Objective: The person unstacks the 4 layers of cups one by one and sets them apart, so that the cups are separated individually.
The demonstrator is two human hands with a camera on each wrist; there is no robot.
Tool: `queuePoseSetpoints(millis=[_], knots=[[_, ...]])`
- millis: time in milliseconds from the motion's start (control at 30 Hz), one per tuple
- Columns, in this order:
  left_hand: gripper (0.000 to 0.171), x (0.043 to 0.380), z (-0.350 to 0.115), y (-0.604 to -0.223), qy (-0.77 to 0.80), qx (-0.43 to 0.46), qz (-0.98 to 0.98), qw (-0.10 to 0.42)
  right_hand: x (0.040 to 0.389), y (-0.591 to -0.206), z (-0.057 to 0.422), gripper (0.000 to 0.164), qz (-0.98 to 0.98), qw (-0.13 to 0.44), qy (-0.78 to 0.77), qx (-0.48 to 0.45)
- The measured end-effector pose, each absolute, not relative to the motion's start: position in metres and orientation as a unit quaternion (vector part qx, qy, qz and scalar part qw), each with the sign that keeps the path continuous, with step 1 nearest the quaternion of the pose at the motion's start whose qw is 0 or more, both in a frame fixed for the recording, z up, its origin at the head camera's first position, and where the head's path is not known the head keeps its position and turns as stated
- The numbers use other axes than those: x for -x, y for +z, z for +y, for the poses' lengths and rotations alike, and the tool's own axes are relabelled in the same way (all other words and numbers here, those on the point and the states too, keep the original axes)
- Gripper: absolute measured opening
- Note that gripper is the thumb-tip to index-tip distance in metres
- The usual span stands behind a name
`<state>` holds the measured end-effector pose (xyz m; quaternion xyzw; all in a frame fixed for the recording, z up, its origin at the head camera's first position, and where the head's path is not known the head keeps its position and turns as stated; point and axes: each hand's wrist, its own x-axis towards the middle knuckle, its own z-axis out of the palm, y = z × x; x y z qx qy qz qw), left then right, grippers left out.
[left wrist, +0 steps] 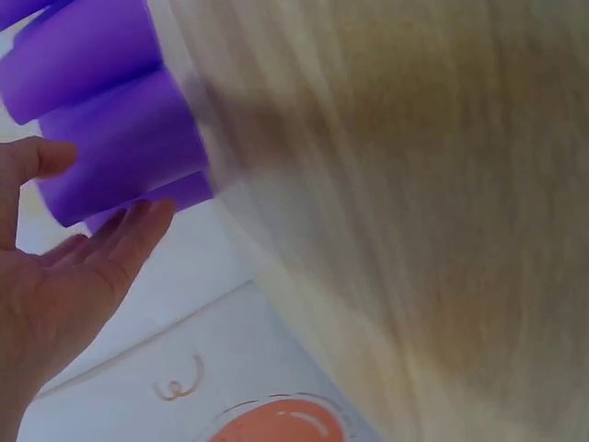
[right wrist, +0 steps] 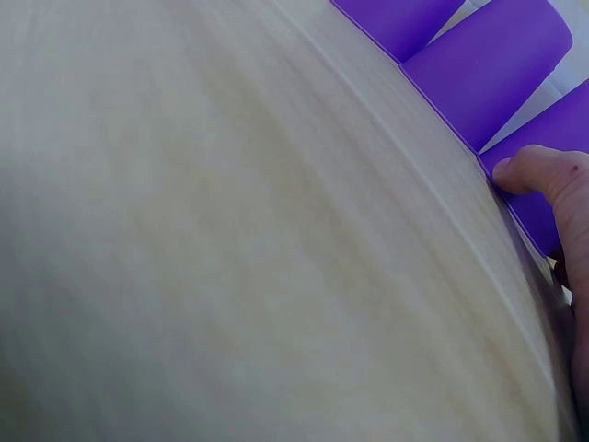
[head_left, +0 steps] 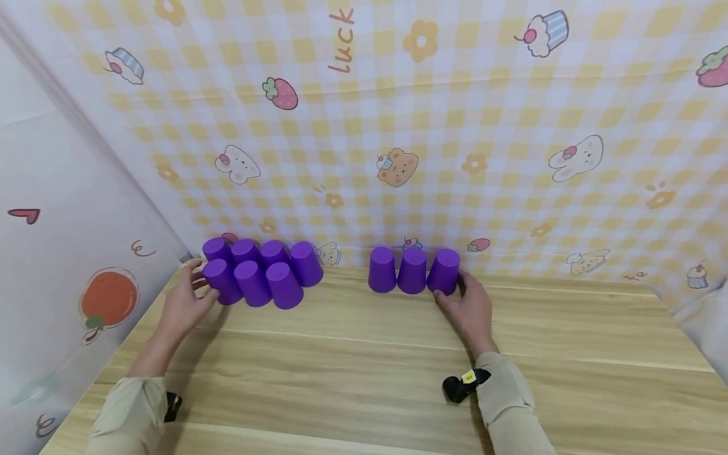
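Observation:
At the left, several purple cups stand upside down on the wooden table in two rows. My left hand (head_left: 184, 297) is at the leftmost front cup (head_left: 223, 282), its fingers spread and extended along that cup. In the left wrist view the thumb overlaps the edge of the same cup (left wrist: 129, 147); whether it touches is unclear. Farther right, three more upside-down purple cups stand side by side, including a middle cup (head_left: 412, 272). My right hand (head_left: 471, 309) grips the rightmost cup (head_left: 443, 272) low down, thumb in front and fingers partly hidden behind it.
A wooden table (head_left: 318, 379) spreads out below the cups. Behind it hangs a yellow checked cloth (head_left: 352, 208) with cartoon prints, close to the cups. A white printed cloth (head_left: 51, 253) borders the left side. Black wrist cameras sit by both sleeves.

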<state>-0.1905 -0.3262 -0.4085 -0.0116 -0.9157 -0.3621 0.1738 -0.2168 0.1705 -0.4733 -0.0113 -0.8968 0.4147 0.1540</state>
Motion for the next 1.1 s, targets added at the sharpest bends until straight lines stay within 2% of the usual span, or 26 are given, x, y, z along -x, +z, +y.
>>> queuePoseSetpoints(millis=[133, 267, 400, 533, 833, 1100], knots=[[0.054, 0.183, -0.319, -0.397, -0.344, -0.015, -0.915, 0.212, 0.217, -0.474, 0.171, 0.067, -0.897, 0.150, 0.416, 0.013], [0.045, 0.177, -0.305, -0.379, -0.321, -0.028, -0.904, 0.280, 0.217, -0.475, 0.171, 0.068, -0.898, 0.147, 0.415, 0.013], [0.042, 0.173, -0.281, -0.360, -0.334, 0.011, -0.880, 0.337, 0.216, -0.475, 0.170, 0.067, -0.897, 0.147, 0.416, 0.013], [0.040, 0.170, -0.252, -0.345, -0.381, 0.067, -0.852, 0.352, 0.217, -0.475, 0.170, 0.067, -0.898, 0.148, 0.414, 0.014], [0.035, 0.175, -0.191, -0.347, -0.477, 0.131, -0.823, 0.281, 0.217, -0.476, 0.171, 0.067, -0.896, 0.149, 0.417, 0.014], [0.042, 0.192, -0.134, -0.371, -0.511, 0.120, -0.838, 0.146, 0.218, -0.475, 0.171, 0.067, -0.897, 0.151, 0.415, 0.011]])
